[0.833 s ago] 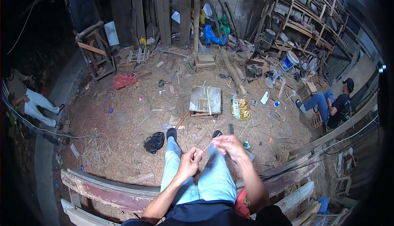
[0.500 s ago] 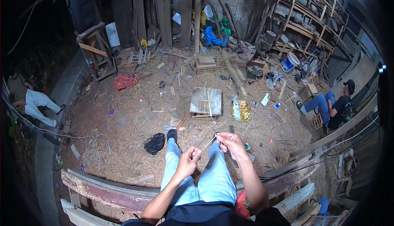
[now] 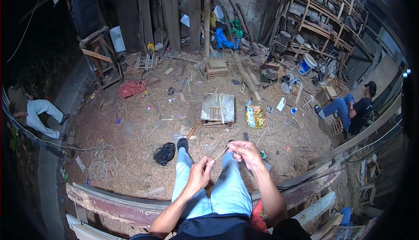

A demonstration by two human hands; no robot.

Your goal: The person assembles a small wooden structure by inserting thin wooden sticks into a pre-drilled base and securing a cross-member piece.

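A thin, light-coloured stick (image 3: 221, 153) spans the gap between my hands, over my knees. My left hand (image 3: 200, 173) is closed, pinching its lower end between thumb and fingers. At its upper end my right hand (image 3: 247, 153) is closed on it too, fingertips together. Beyond my feet stands a low block-like stand with a pale square top (image 3: 207, 105), and several thin sticks (image 3: 215, 112) lie on it. A longer flat strip (image 3: 221, 109) lies across that top beside them.
A black plastic bag (image 3: 164, 153) lies left of my feet, a gold packet (image 3: 255, 117) right of the stand. Wood scraps and shavings litter the ground. One person (image 3: 353, 111) sits at the right, another (image 3: 41, 113) at the far left. A coiled rope (image 3: 104, 163) lies left.
My hands keep their grip on the stick and have hardly moved. The whole view has shifted very slightly.
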